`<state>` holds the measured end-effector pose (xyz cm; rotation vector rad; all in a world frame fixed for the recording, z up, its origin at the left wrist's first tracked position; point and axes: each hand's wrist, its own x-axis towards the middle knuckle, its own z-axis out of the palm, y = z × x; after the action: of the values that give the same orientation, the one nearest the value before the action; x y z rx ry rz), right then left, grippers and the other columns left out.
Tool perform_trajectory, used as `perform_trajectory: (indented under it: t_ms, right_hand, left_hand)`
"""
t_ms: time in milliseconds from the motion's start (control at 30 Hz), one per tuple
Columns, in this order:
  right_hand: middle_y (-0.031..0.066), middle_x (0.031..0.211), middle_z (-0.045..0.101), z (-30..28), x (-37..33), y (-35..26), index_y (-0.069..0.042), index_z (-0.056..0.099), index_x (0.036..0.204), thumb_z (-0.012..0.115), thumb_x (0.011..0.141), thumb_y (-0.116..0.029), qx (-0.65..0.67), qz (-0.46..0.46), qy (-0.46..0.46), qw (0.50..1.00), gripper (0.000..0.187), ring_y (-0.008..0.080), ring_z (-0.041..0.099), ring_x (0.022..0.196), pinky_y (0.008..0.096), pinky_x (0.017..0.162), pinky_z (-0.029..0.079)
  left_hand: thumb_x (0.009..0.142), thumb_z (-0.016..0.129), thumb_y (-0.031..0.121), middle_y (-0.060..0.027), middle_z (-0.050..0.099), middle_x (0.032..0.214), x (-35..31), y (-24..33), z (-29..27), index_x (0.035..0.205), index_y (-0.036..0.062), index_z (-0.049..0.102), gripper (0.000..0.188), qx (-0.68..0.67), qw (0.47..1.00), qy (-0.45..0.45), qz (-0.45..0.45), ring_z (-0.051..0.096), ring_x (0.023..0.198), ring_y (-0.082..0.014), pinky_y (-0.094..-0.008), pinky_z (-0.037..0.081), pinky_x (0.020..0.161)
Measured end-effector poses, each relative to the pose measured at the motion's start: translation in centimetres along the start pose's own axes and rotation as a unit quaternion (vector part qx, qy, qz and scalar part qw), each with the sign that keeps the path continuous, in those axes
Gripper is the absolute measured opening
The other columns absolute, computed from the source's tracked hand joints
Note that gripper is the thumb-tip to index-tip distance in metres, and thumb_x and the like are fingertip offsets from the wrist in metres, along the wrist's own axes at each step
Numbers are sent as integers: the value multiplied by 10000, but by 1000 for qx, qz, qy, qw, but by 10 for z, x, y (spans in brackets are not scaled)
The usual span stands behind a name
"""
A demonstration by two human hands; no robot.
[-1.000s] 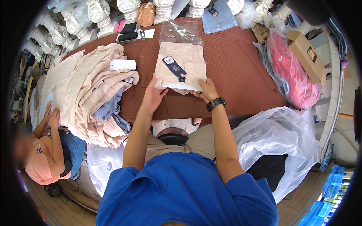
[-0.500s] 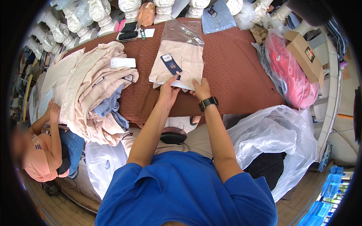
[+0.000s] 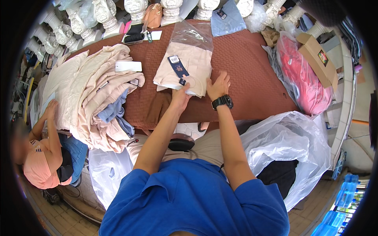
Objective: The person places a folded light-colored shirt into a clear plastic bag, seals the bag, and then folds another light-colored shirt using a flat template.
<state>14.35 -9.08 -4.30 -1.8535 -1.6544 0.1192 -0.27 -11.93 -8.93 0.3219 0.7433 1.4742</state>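
A folded beige shirt (image 3: 197,65) lies on the brown-covered table in front of me, its far part inside a clear plastic bag (image 3: 193,34). A dark blue hang tag (image 3: 178,66) rests on it, and a small dark neck label shows near its collar. My left hand (image 3: 180,97) is closed on the shirt's near edge, thumb on top, with the other fingers partly hidden. My right hand (image 3: 219,85) is beside the shirt's near right corner, thumb and fingers apart, holding nothing; it wears a black watch.
A large heap of beige garments (image 3: 90,90) lies to the left, where another person (image 3: 47,153) sits. A bagged blue garment (image 3: 228,17) is at the far edge. To the right are a bagged pink bundle (image 3: 303,74), a cardboard box (image 3: 318,59) and a big clear bag (image 3: 287,129).
My right hand has let go of the shirt's near right corner and moved slightly right and away from me. My left hand has shifted slightly nearer me, still holding the edge.
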Motion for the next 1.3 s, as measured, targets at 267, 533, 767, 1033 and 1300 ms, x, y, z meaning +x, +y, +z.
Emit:
perform_trajectory:
  t_ms: [267,533,767,1033,1300]
  right_hand:
    - [116,1445,503,40,64,4,-126,570,1347,563,791,10,2,-312,-72,947,572,366,438,1333,510,1078,388]
    - [217,1210,660,51,78,-10,-176,581,1364,511,901,-49,16,-321,-135,937,486,427,634,1092,479,944,521]
    - [232,1235,643,38,60,-27,-166,567,1379,539,880,-34,28,-350,-136,926,517,408,628,1114,480,940,521]
    - [226,1348,585,34,69,-25,-164,560,1384,613,841,-59,44,-309,-167,935,556,416,580,1197,482,1007,479]
    - [123,1360,543,-1,55,-63,-129,697,1104,694,773,-116,64,-446,-152,880,332,394,490,1220,486,990,471]
  left_hand:
    - [987,522,-21,-162,509,1376,-3,-9,10,1427,31,346,476,6,998,23,53,571,1235,-320,-510,540,993]
    - [976,534,-28,-166,500,1385,2,-12,15,1449,45,324,523,-10,996,14,82,569,1237,-325,-519,542,983]
    - [967,530,-43,-167,513,1362,23,-7,15,1448,45,316,534,-7,995,30,91,588,1199,-325,-515,545,970]
    - [976,533,87,-189,518,1357,16,2,3,1434,33,323,507,-51,996,-66,36,571,1231,-330,-517,534,987]
    - [1011,471,140,-156,469,1412,18,-4,0,1507,109,232,551,-36,999,-15,39,539,1272,-327,-507,543,961]
